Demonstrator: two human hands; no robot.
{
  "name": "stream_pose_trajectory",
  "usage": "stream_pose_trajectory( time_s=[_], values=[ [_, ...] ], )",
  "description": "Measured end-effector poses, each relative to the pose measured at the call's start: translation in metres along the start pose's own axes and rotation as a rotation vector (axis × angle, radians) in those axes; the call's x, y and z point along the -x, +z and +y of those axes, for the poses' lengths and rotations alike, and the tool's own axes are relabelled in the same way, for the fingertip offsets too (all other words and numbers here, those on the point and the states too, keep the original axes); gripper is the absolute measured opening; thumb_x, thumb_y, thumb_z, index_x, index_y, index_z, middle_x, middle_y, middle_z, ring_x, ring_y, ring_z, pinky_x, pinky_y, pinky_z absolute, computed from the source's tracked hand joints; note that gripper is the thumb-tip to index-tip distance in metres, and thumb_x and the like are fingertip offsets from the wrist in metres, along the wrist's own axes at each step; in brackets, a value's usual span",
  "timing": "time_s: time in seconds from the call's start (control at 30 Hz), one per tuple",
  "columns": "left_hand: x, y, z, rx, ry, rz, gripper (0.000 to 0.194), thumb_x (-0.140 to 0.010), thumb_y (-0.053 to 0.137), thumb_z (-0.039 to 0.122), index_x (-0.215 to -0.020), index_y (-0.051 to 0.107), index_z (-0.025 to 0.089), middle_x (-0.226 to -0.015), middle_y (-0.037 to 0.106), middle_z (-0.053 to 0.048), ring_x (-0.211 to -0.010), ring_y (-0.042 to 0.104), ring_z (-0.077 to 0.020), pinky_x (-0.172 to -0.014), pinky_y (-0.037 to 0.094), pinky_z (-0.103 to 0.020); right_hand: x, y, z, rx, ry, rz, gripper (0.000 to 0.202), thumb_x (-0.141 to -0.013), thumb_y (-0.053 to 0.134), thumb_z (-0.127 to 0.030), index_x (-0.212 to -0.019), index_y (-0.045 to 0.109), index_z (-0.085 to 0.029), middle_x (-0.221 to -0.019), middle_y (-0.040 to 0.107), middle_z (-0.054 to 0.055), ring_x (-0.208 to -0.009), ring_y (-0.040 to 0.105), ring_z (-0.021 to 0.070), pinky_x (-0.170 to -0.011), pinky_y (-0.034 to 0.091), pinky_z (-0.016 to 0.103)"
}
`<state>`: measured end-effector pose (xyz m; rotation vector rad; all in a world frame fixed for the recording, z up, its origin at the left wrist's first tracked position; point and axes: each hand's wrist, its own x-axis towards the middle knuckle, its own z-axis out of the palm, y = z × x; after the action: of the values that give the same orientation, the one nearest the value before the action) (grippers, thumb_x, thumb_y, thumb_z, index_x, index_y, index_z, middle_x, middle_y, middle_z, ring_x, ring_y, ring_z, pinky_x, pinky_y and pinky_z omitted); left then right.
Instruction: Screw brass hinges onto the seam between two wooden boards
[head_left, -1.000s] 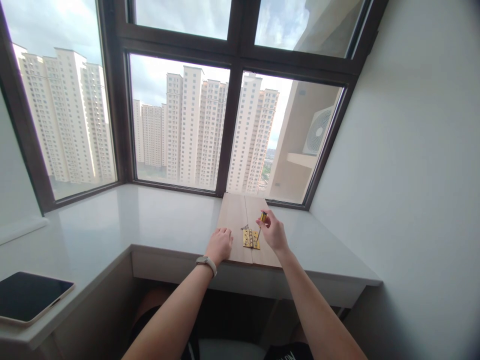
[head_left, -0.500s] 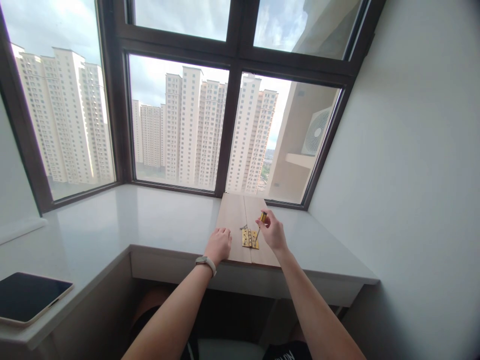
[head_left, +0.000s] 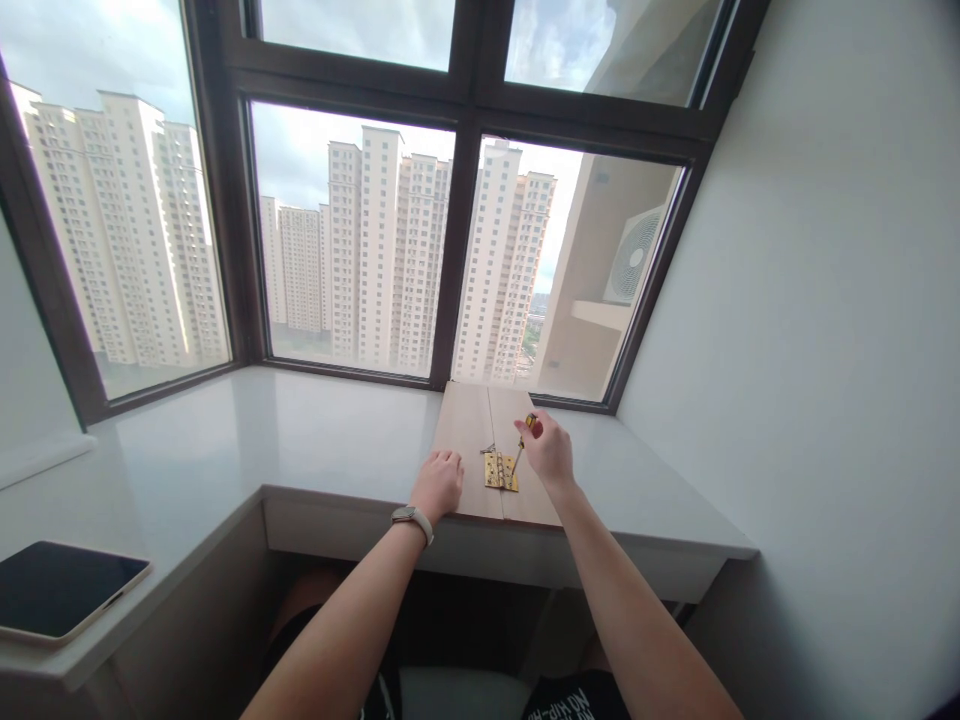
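Two pale wooden boards (head_left: 466, 425) lie side by side on the white counter, a narrow seam between them. Across the seam sits a brass hinge (head_left: 500, 471), opened flat. Several small screws (head_left: 488, 449) lie just beyond it. My right hand (head_left: 549, 452) is closed round the yellow and black handle of a screwdriver (head_left: 519, 456). The screwdriver leans, its tip down at the hinge's right leaf. My left hand (head_left: 438, 483), with a watch on the wrist, presses on the front left part of the left board, fingers bent and close together; its thumb is hard to see.
A dark-screened tablet (head_left: 71, 590) lies on the counter's left arm. The white counter (head_left: 330, 440) runs below the dark window frame (head_left: 466, 240). A white wall (head_left: 825, 300) bounds the right side. My legs are under the counter.
My right hand has shifted slightly up and right, and the screwdriver's handle tilts more to the right. More of the handle shows. My left hand stays on the board.
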<state>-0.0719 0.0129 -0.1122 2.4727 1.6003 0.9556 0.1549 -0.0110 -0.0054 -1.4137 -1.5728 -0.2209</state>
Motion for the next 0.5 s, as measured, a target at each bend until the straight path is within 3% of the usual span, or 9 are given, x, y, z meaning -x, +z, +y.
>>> stream_pose_trajectory(
  time_s=[0.33, 0.5],
  values=[
    [-0.001, 0.005, -0.004, -0.044, 0.027, 0.011, 0.03, -0.106, 0.039, 0.03, -0.116, 0.065, 0.019, -0.12, 0.067, -0.014, -0.119, 0.056, -0.0278, -0.105, 0.04, -0.04, -0.019, -0.02, -0.008, 0.18, 0.014, -0.309, 0.016, -0.101, 0.054, -0.029, -0.111, 0.064, -0.022, -0.095, 0.075, 0.007, -0.086, 0.069, 0.0217, -0.074, 0.043, 0.028],
    [-0.001, 0.005, -0.003, -0.046, 0.029, 0.007, 0.031, -0.106, 0.038, 0.031, -0.115, 0.065, 0.019, -0.119, 0.067, -0.014, -0.118, 0.056, -0.0276, -0.104, 0.04, -0.04, -0.028, -0.033, -0.02, 0.466, 0.018, -0.504, 0.028, -0.107, 0.047, -0.038, -0.12, 0.058, -0.017, -0.099, 0.075, 0.015, -0.096, 0.072, 0.027, -0.082, 0.045, 0.031]
  ],
)
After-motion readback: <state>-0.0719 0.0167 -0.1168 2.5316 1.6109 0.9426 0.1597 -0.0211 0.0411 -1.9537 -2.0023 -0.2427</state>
